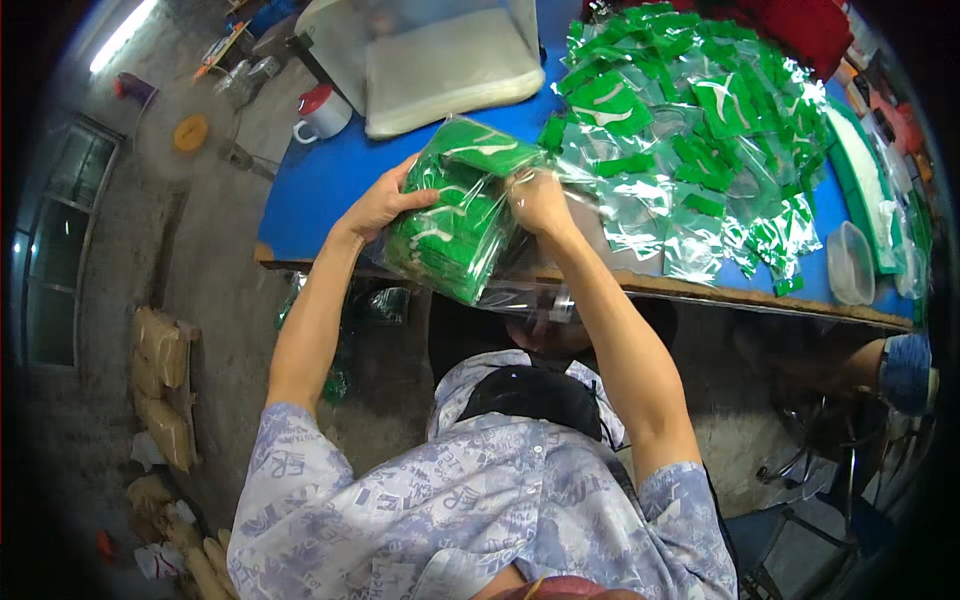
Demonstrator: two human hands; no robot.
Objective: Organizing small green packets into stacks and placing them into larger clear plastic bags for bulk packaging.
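Observation:
A clear plastic bag point(447, 240) filled with a stack of flat green packets is held up at the near edge of the table. My left hand point(385, 203) grips its left side, thumb across the front and fingers behind. At the bag's upper right, my right hand point(540, 203) is closed like a fist against the plastic; its fingertips are hidden. One green packet point(492, 155) lies at a slant near the bag's upper end, beside my right hand. To the right, a broad heap of similar green packets in clear sleeves point(690, 130) covers the tabletop.
On the blue table point(305, 190) stand a white mug with a red lid point(322, 112) and a stack of clear plastic bags point(450, 75). A clear tub point(850, 262) and a green tray point(862, 185) sit at the right. Tan sacks point(160, 380) rest on the floor at left.

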